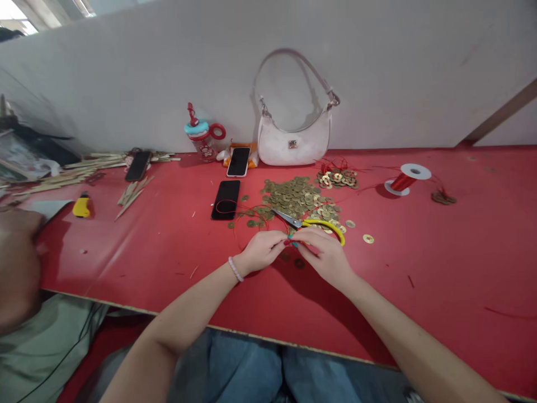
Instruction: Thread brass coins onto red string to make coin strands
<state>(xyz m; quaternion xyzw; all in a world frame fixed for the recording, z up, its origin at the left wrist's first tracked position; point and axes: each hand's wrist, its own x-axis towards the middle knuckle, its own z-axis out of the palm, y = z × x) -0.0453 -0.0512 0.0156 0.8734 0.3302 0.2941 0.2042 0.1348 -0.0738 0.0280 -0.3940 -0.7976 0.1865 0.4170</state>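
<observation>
My left hand (262, 250) and my right hand (323, 254) meet fingertip to fingertip above the red tabletop, both closed in a pinch. Between them runs a thin red cord (239, 226), which loops out to the left over a black phone. Whether a coin is also in the fingers cannot be made out. Just beyond the hands lies a pile of brass-coloured coins with holes (293, 196). Yellow-handled scissors (323, 223) rest on the pile's near edge, partly behind my right hand. A few loose coins (299, 263) lie beneath the hands.
Behind the pile sits a bundle of coins tied with red cord (338, 178). A spool of red cord (405, 180) stands to the right. A white handbag (293, 137), a cup (203, 140) and phones (225, 200) line the back. At left, another person's arm (19, 263) is near a yellow cutter (81, 206).
</observation>
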